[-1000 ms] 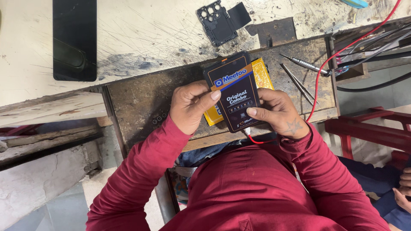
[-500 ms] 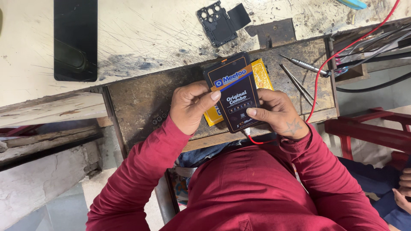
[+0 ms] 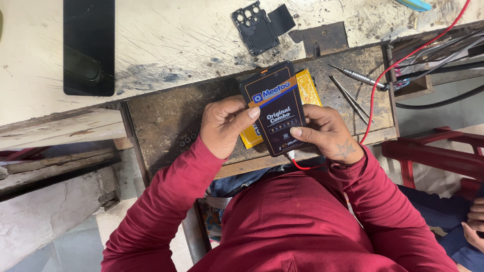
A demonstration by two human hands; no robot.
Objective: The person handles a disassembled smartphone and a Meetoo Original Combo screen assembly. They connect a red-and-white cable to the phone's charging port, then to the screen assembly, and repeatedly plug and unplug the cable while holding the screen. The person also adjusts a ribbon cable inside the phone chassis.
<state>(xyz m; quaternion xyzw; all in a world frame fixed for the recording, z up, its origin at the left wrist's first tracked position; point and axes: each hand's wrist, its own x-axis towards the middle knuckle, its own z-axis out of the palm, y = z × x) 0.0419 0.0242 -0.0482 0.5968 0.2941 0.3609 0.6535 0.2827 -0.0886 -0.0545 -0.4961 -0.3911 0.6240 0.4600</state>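
Your left hand (image 3: 224,126) and right hand (image 3: 327,132) both grip the black phone-shaped package (image 3: 276,108), fingers clenched along its edges. It sits over a yellow packet (image 3: 308,89) on the counter (image 3: 166,116).

Barely a stir here; the dark flat packet (image 3: 276,110) between the two hands has crept a touch up and leftward in the view since a second ago, its tilt unchanged; the left hand (image 3: 226,125) and right hand (image 3: 326,132) have shifted along with it, thumbs pressed on its face as before; the drift may be only the camera nudging.
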